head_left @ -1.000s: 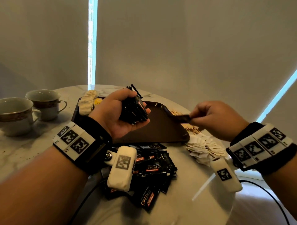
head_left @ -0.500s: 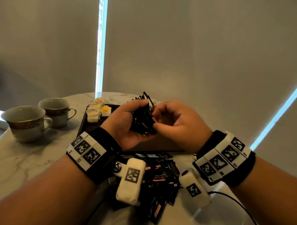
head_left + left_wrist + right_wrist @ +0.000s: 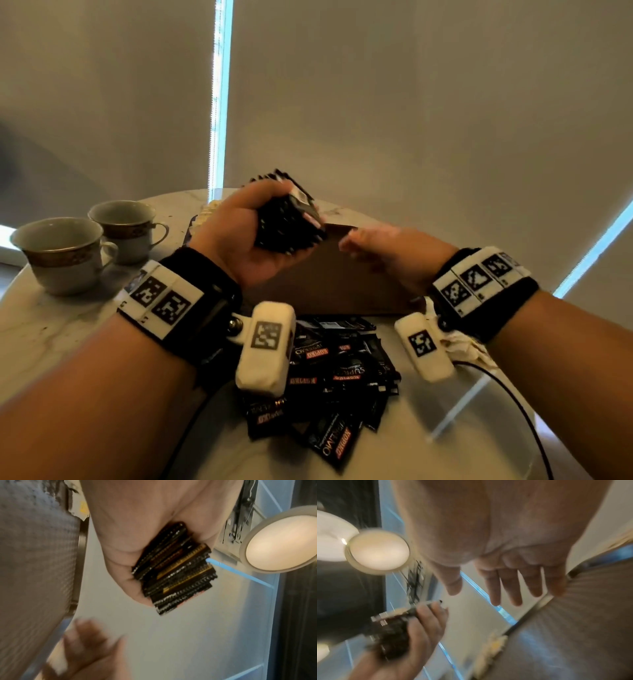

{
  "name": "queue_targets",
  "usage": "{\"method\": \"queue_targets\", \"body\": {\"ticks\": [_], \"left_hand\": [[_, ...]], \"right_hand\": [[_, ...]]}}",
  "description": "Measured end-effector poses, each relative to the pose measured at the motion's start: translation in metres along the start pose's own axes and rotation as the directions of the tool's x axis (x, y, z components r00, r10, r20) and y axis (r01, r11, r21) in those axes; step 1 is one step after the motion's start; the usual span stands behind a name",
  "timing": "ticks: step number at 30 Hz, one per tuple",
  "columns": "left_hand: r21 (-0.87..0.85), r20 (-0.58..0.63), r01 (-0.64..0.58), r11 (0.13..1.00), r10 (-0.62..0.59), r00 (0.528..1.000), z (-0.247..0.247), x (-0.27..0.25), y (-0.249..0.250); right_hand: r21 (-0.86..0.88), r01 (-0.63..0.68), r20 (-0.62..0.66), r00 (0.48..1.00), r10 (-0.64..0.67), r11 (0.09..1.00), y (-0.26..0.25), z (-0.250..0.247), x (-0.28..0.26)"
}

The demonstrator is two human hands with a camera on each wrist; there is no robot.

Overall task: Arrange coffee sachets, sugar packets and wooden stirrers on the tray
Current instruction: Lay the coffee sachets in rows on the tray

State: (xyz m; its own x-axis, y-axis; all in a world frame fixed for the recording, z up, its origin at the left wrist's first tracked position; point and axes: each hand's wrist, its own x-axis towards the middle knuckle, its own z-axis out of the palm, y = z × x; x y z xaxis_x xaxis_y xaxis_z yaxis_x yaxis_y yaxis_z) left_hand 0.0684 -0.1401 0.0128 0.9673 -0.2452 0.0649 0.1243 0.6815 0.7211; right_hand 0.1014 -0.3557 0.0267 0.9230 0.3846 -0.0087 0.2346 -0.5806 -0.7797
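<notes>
Gripping a stack of black coffee sachets [image 3: 289, 219] in the left hand [image 3: 239, 240], raised over the far-left part of the brown tray [image 3: 342, 281].

Curled around the stack with thumb on top and fingers beneath, crimped sachet edges fanned out past the palm in the left wrist view. Spread and empty at the right hand [image 3: 394, 253], fingers straight, blurred, just right of the stack and above the tray. Heaped loose on the white marble counter [image 3: 51, 335] near the tray's front edge: more black coffee sachets [image 3: 342, 377]. Lined along the tray's far-left end: pale sugar packets [image 3: 209, 212], mostly hidden behind the left hand. Standing far left on the counter, side by side: two teacups [image 3: 65, 253].
</notes>
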Motion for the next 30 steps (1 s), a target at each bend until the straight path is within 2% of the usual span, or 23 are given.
{"method": "queue_targets", "body": {"ticks": [2,4,6,8,12,13,15,17,19,22,25,27,30], "left_hand": [[-0.028,-0.050,-0.062,0.998,0.061,0.997,-0.005,-0.002,0.011],[-0.022,-0.082,-0.098,0.995,0.096,0.992,-0.010,-0.004,0.019],[-0.020,-0.091,-0.140,0.990,0.138,0.986,-0.014,-0.007,0.027],[-0.046,-0.098,-0.184,0.982,0.178,0.979,-0.019,-0.009,0.036],[-0.069,-0.128,-0.222,0.973,0.212,0.969,-0.022,-0.008,0.049],[-0.058,-0.129,-0.223,0.973,0.214,0.968,-0.021,-0.007,0.052],[-0.030,-0.112,-0.207,0.978,0.203,0.973,-0.017,-0.004,0.057],[0.008,-0.101,-0.180,0.984,0.180,0.979,-0.011,0.001,0.060],[0.033,-0.094,-0.146,0.989,0.148,0.984,-0.008,0.010,0.063],[0.036,-0.085,-0.099,0.994,0.101,0.991,-0.013,0.024,0.065],[0.003,-0.081,-0.069,0.998,0.069,0.994,-0.028,0.035,0.062],[-0.015,-0.111,-0.070,0.997,0.068,0.992,-0.042,0.040,0.058],[-0.037,-0.179,-0.085,0.996,0.077,0.981,-0.068,0.049,0.053]], "right_hand": [[-0.263,-0.173,0.123,0.970,0.211,0.949,0.021,-0.001,0.006],[-0.408,-0.220,0.265,0.900,0.345,0.886,0.032,0.002,0.005],[-0.517,-0.167,0.354,0.852,0.387,0.840,0.029,0.008,0.003],[-0.568,-0.115,0.380,0.842,0.383,0.815,0.022,0.010,0.001],[-0.518,-0.172,0.404,0.815,0.416,0.838,0.022,0.000,0.003],[-0.491,-0.176,0.404,0.822,0.402,0.853,0.022,-0.003,0.005],[-0.396,-0.124,0.362,0.889,0.279,0.910,0.018,-0.013,0.010],[-0.190,-0.017,0.264,0.962,0.067,0.982,0.010,-0.021,0.019],[0.078,0.109,0.138,0.983,-0.119,0.991,-0.004,-0.027,0.037],[0.293,0.262,0.009,0.961,-0.277,0.920,-0.033,-0.025,0.076],[0.460,0.397,-0.055,0.905,-0.421,0.794,-0.050,-0.008,0.123],[0.572,0.415,-0.069,0.884,-0.462,0.708,-0.051,0.011,0.145],[0.719,0.347,-0.030,0.881,-0.472,0.602,-0.032,0.043,0.174]]}}
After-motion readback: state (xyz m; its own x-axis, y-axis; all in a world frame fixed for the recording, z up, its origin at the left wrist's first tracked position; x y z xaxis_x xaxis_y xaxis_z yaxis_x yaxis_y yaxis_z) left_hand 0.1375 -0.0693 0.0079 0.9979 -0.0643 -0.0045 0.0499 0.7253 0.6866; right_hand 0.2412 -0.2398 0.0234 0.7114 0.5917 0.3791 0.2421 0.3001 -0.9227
